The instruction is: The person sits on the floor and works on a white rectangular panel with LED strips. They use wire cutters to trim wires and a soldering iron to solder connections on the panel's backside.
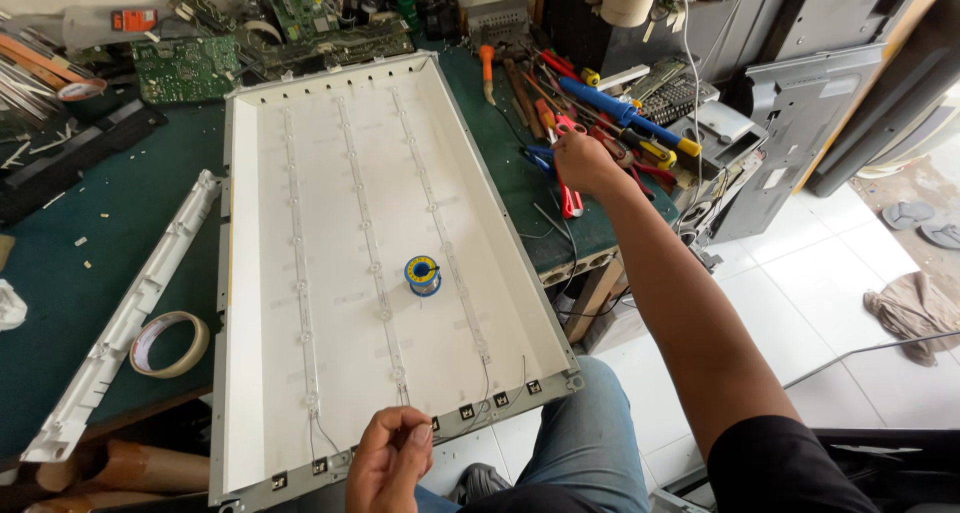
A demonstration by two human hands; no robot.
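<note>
Cluttered repair bench stuff all over — a green-topped table is buried under a big white backlight panel lying flat, with three thin strips run lengthwise down it. That panel is used as the landmark for everything below.

Left hand is seen at the panel's near edge, fingers pressed together as if pinching something tiny by the thin wires there — what exactly is pinched can't be made out. Right hand is stretched out past the panel's right edge into a heap of hand tools; its fingers are curled down among the handles, but whether anything is gripped can't be told.

A small blue-and-yellow solder spool is parked on the panel, right of centre. A roll of masking tape is left of the panel, next to a long white plastic rail. Green circuit boards are piled beyond the far left corner.

Risk-wise, as a guess: the panel overhangs the table's near edge, so a nudge could tip it, and the fine wires could get snagged and torn. The spool could also be rolled onto the strips.

Labels: a small orange tag is stuck on a grey thing far left beyond the panel, and a pale rectangular sticker is on the grey casing to the right.
</note>
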